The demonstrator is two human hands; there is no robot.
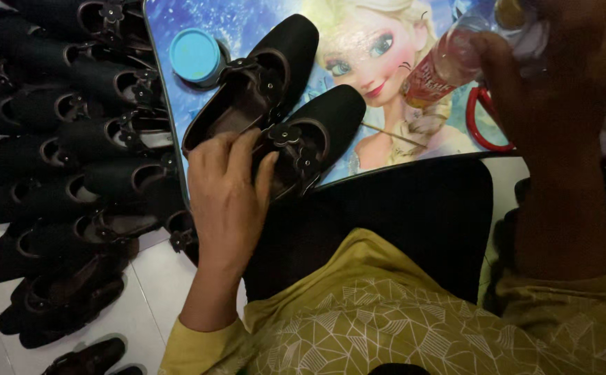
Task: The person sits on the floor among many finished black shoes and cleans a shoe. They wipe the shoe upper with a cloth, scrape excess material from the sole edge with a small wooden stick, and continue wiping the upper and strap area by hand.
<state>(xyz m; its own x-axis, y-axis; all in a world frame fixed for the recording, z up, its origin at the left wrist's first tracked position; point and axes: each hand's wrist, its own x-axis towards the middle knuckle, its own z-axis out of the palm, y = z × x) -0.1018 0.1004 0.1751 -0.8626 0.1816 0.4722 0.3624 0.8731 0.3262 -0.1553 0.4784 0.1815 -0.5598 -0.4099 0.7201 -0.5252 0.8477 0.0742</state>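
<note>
A: Where's the L hand (228, 191)?

B: On the near black shoe (310, 142), fingers curled over its heel rim, holding it. Shoe sits at the bench's (414, 149) near edge, long axis running up-right, toe away.

A: R hand (539, 76)?

B: Raised, closed round a clear bottle (445, 69), well apart. Shoes look matte, suede-like, w/ flower buckles.

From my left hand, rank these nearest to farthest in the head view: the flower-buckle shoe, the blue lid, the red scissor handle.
1. Flower-buckle shoe: under the left hand.
2. Blue lid: up, near the tray's left edge.
3. Red scissor handle: far right.
</note>
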